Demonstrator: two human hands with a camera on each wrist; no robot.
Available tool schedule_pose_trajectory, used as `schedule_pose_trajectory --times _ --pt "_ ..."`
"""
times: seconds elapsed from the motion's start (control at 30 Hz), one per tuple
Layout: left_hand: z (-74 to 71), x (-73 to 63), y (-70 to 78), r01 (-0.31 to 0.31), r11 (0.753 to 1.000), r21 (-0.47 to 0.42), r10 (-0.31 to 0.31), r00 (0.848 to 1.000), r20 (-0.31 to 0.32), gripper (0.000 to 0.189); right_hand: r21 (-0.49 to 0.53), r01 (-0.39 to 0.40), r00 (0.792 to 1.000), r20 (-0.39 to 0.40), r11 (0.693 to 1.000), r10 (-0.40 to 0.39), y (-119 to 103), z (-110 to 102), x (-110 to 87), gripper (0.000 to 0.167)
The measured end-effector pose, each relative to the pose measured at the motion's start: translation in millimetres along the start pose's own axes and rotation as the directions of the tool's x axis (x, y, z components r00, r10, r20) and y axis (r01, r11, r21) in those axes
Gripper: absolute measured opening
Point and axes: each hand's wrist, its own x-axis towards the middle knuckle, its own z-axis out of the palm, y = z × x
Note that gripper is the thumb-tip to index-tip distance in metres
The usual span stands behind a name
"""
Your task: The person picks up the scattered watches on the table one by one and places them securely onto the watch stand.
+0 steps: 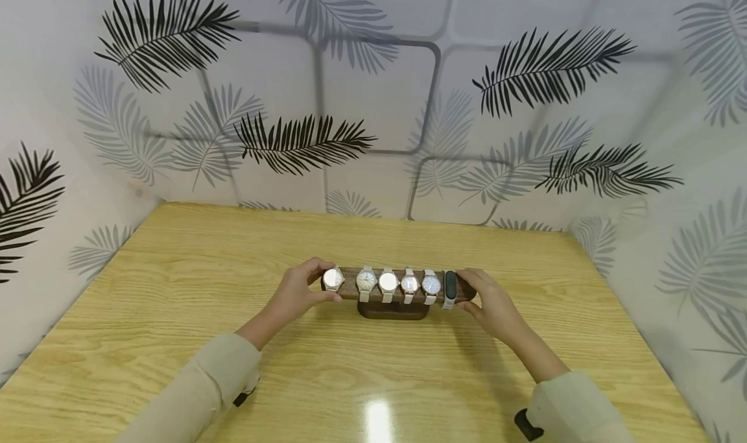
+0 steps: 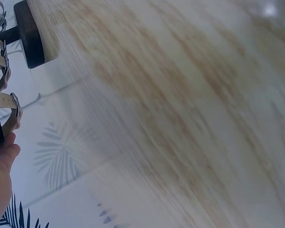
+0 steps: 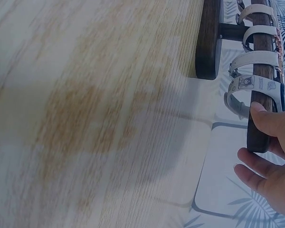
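Note:
A dark wooden watch stand [image 1: 350, 288] with a flat base [image 1: 392, 311] stands near the middle of the table, several watches strapped in a row along its bar. My left hand [image 1: 294, 294] grips the bar's left end, thumb in front and fingers behind, beside a round-faced watch [image 1: 332, 279]. At the other end my right hand [image 1: 495, 305] pinches the bar, next to a fitness band [image 1: 450, 284] with a black face. The right wrist view shows the thumb against the bar's side, just past the band's printed pale strap [image 3: 256, 84]. Pale straps [image 2: 2, 100] hang near the left fingers.
The wood-grain table [image 1: 327, 384] reaches back to a wall [image 1: 373, 93] papered with a leaf pattern. Light glares on the tabletop near the front. Side walls border the table left and right.

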Motion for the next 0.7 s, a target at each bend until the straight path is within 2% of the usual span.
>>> schedule_pose_trajectory --times 0.23,0.4,0.5,0.7 --pt "3.2 1.8 0.3 -0.041 0.998 0.054 0.040 0.999 0.013 0.055 0.006 -0.007 1.000 -0.002 1.000 0.007 -1 0 -0.5 0.053" --pt "-2.1 -0.8 1.2 -0.035 0.987 0.158 0.022 0.996 0.087 0.062 0.011 -0.009 1.000 0.004 1.000 0.009 -1 -2 -0.8 0.053" --pt "-8.2 -3.5 1.6 -0.024 0.982 0.190 -0.001 0.992 0.130 0.068 0.017 -0.020 1.000 0.014 1.000 0.020 -2 -3 -1.4 0.053" --pt "-13.0 -5.6 3.4 -0.058 0.972 0.227 0.029 0.991 0.128 0.064 0.014 -0.009 1.000 0.015 1.000 0.009 0 -2 -1.3 0.053"
